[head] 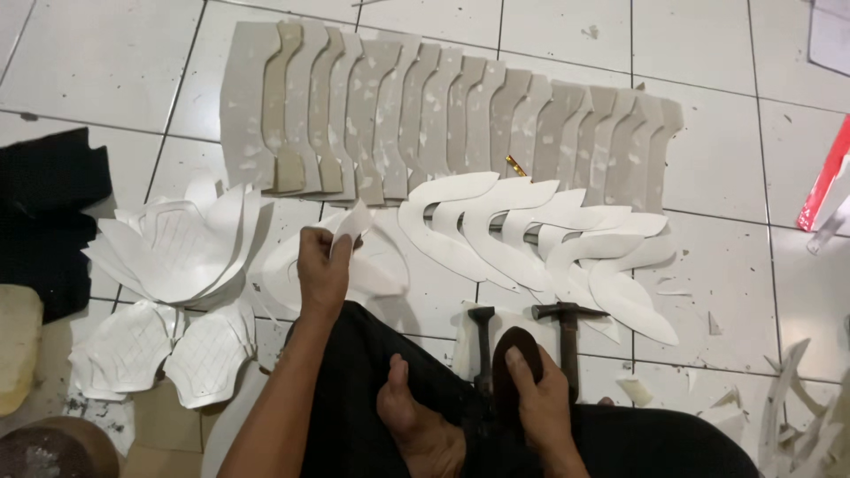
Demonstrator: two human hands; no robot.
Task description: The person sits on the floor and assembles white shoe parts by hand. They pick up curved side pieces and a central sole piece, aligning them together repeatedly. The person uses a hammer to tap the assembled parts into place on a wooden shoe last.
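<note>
My left hand (323,265) pinches a small white cut-out piece (352,223) above a loose heap of similar white pieces (376,270) on the tiled floor. My right hand (540,398) rests on a dark brown oval pad (516,350) near my crossed legs and bare foot (416,425). Two hammers (482,341) (568,332) lie just beyond that hand. A row of curved white pieces (531,239) is fanned out in front, and behind it a long overlapping row of grey shaped pieces (443,119).
A pile of white patterned pieces (177,252) and flatter ones (164,350) lie at the left. Black fabric (44,212) sits at the far left, a red strip (828,177) at the right edge, and white offcuts (797,407) at the lower right.
</note>
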